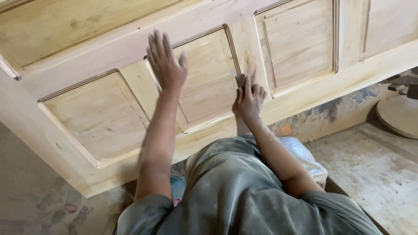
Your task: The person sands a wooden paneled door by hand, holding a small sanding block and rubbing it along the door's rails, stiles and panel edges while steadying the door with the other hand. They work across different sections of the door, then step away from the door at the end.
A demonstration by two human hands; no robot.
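Nearest: the person's dusty grey-green shirt, both bare forearms reaching up and away from it.

Left hand: spread wide and flat, palm pressed on the wooden door, fingers straddling the moulded edge between the left and middle raised panels. It holds nothing and looks like a brace.

Right hand: curled narrow, fingers pinched on a small dark sanding piece, pressed against the groove at the right edge of the middle panel. What the piece is exactly, I can't tell; it's small and partly hidden by the fingers.

The door sits directly under both hands, leaning at a slant and filling the space ahead of them. It is bare pale timber with three raised panels in view and dark-lined mouldings.

Handling, my read: solid wood, so stiff and heavy, not fragile, though the raw surface will mark and the moulding edges could chip. Grip the outer frame rails, not the panels. The sanding piece looks light and thin, fingertip pressure only.

Below and right of the right hand: a pale bag or cloth by the person's side, then rough, dusty concrete floor. Far right: a round wooden disc with dark tool parts above it. Behind the door's lower edge: a patchy, stained wall strip.
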